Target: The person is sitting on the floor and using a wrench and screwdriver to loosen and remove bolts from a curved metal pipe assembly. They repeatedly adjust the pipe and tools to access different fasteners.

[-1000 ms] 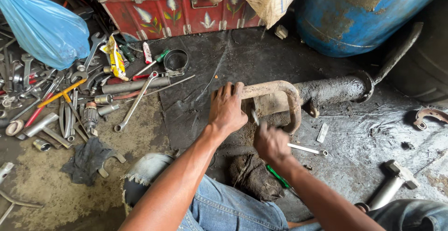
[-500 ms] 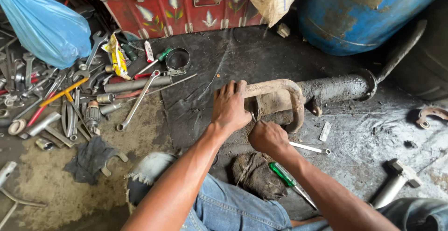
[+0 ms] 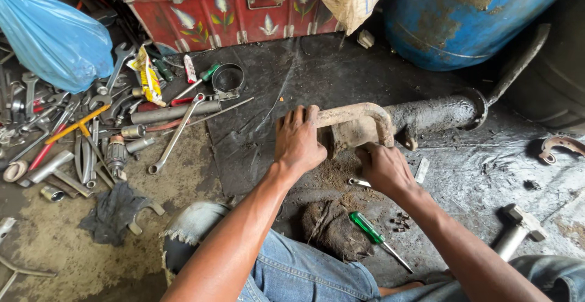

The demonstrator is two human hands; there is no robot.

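The big blue barrel stands at the top right, and the red metal box is beside it. A blue plastic bag sits at the top left, over a heap of wrenches and other tools.

In the middle lies the dirty grey pipe, flat on the dark mat. A rusty curved handle arches over its near end. My left hand is pressed down on the left end of that handle, fingers spread over it. My right hand is closed around the handle's right leg, where it comes down.

A second ago my right hand was lower, near my knee. Now it has come up and grabbed the handle, so both hands are on the same part. I think I am ready to pull or twist it.

The green screwdriver lies loose by the brown rag. A few tiny screws sit just beside it.
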